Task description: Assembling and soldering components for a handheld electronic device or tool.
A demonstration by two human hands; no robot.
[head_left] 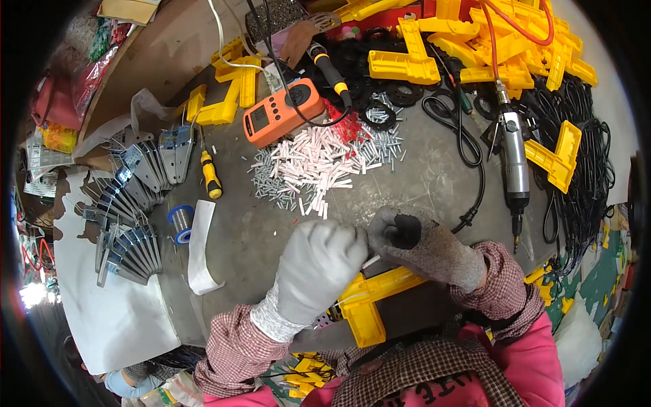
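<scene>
On the grey table (271,230), with a heap of small white and silver pins (324,166) just beyond, 2 gloved hands meet over a yellow plastic bracket (369,298) at the near edge, the left hand (324,268) clenched around it while the right hand (415,243) pinches a thin white piece (371,261).

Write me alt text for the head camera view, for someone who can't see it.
Two gloved hands, left hand and right hand, meet over a yellow plastic part at the near edge of a cluttered grey workbench. Beyond them lie a pile of small white tubes, an orange meter and a powered screwdriver.
</scene>
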